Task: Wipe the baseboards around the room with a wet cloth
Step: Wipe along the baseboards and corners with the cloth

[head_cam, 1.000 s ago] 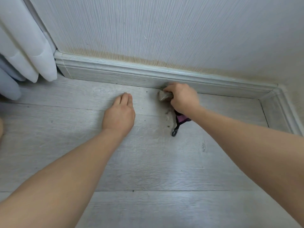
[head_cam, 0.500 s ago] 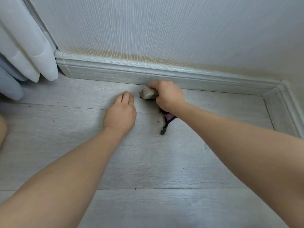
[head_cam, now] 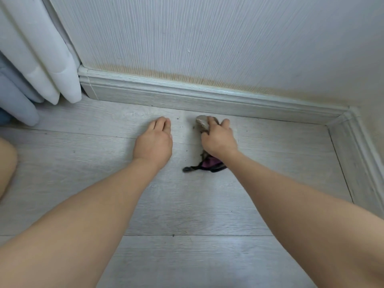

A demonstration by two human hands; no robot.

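Bright, soft, even daylight with only faint shadows under the forearms. Sharp at centre; wide-angle bending toward the edges, slight blur at the lower corners

The floor (head_cam: 187, 204) is pale grey wood-look planking with long seams running across the view. The left hand (head_cam: 153, 142) rests flat on it, palm down, fingers straight and pointing toward the baseboard (head_cam: 187, 96). Just beside it to the right, the right hand (head_cam: 218, 138) grips a dirty grey cloth (head_cam: 202, 122) pressed to the floor near the baseboard; a dark and pink end of the cloth trails out under the wrist. Small dark specks of dirt dot the planks around both hands.
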